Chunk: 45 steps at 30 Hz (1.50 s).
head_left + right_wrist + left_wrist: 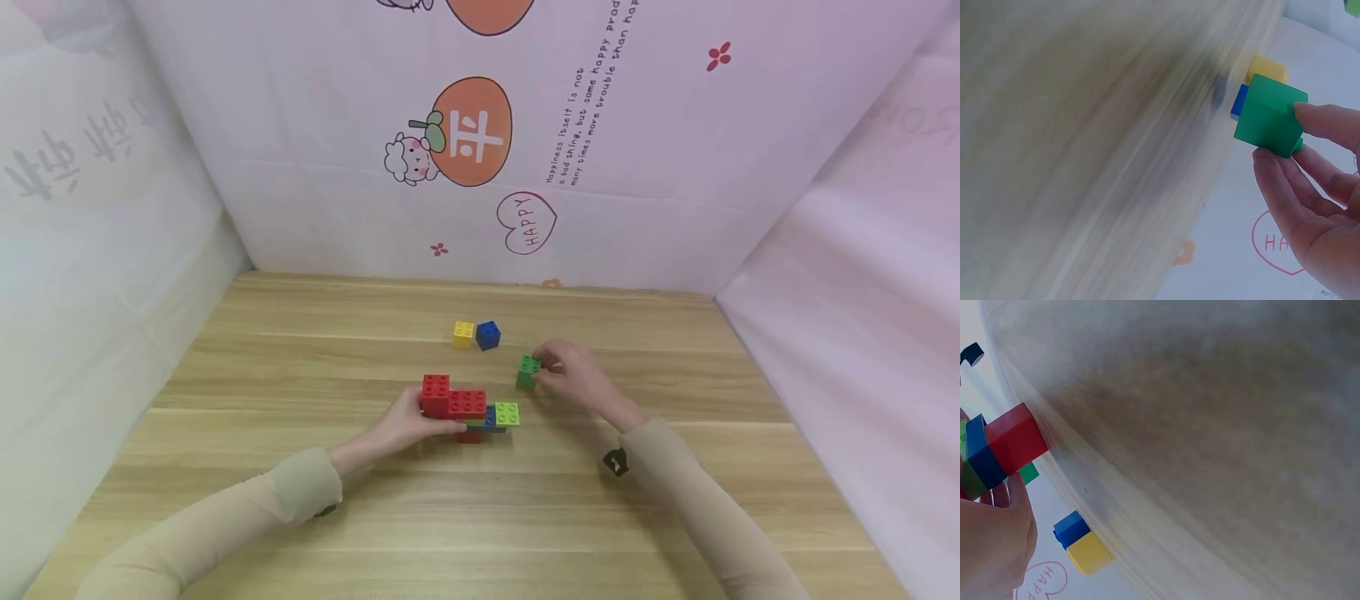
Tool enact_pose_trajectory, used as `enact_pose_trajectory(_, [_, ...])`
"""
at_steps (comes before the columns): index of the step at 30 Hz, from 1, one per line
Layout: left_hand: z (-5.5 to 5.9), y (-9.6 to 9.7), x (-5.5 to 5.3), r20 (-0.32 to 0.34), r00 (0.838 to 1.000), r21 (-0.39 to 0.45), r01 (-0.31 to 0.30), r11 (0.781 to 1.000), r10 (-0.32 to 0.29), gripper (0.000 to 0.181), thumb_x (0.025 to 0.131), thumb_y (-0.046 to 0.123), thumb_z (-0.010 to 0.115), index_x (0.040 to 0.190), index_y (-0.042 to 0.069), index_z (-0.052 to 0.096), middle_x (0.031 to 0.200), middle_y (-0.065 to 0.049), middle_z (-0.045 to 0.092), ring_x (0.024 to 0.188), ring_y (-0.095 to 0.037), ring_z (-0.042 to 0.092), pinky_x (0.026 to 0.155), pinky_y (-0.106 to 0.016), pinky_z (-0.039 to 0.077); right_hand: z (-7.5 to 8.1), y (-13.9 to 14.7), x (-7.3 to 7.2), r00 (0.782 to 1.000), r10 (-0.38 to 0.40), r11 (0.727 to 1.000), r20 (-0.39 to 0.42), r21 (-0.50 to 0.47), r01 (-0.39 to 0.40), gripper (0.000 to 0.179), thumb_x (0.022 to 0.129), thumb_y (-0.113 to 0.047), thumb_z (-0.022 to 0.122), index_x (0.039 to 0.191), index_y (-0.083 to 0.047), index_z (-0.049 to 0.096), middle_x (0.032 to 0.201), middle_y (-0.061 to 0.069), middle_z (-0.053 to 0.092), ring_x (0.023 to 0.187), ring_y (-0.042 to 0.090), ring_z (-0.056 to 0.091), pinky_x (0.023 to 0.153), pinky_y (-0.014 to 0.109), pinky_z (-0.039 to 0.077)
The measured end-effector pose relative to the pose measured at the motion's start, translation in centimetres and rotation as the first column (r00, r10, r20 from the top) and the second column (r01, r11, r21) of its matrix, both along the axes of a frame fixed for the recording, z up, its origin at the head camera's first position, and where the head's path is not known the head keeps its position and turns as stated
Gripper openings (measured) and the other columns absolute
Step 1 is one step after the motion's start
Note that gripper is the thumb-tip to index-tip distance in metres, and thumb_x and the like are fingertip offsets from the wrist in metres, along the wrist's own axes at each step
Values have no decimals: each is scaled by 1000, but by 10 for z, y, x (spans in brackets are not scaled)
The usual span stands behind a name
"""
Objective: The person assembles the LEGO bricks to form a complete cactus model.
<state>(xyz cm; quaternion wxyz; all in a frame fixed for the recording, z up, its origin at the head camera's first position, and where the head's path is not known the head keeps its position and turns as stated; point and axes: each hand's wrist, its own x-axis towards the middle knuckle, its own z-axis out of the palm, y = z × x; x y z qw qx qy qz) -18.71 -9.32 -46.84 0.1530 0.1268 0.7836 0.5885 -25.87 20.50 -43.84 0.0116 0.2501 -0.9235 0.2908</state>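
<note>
Plastic, hard and studded: the green brick [528, 370] looks light and stiff, with smooth, somewhat slippery sides, so I judge that pinching two opposite flat faces suits it best, studs left free. The right hand [576, 377] does just that, fingertips [1310, 114] and thumb clamped on it just above the wooden table [300, 375], right of the stack [467, 408]. The left hand [405, 423] curls round the stack's red end and steadies it; that stack of red, blue and lime bricks should be rigid as one piece, though a twist might pop a joint.

From the head view the whole layout shows, including the yellow brick [463, 334] and blue brick [488, 335] sitting touching farther back. Only the right wrist view shows the green brick's plain underside. Only the left wrist view shows the stack's bottom layers.
</note>
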Motion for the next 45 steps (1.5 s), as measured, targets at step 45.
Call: enact_pose_trajectory(45, [0, 0, -7, -49, 999, 25, 1, 1000, 0, 53, 81, 17, 82, 128, 7, 61, 126, -12, 70, 116, -25, 67, 104, -42, 53, 31, -9, 35, 988, 108, 992, -114, -57, -115, 28, 84, -3, 74, 111, 1, 65, 107, 14, 70, 99, 26, 71, 82, 30, 62])
